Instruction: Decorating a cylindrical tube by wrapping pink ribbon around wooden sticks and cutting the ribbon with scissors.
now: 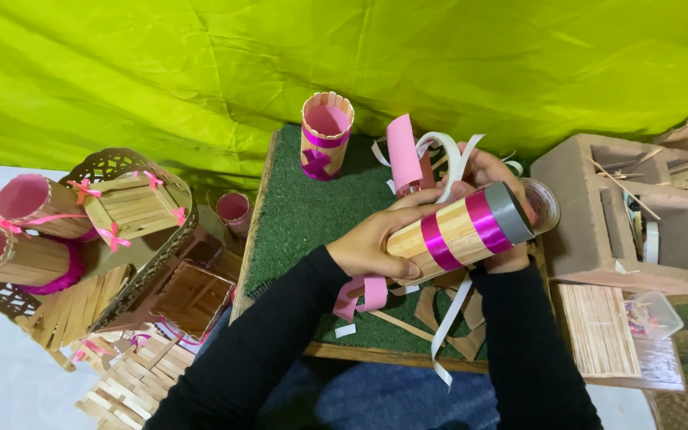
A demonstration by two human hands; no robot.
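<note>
A green mat is spread on the board, with a finished stick cup stood upright at its far edge. Above the mat's near right part a stick-covered tube with pink ribbon bands is held on its side. It is judged light and stiff but easily crushed, best gripped around its middle. The left hand is wrapped around its lower end; the right hand is curled behind its grey-rimmed mouth. A white strip is left dangling below.
</note>
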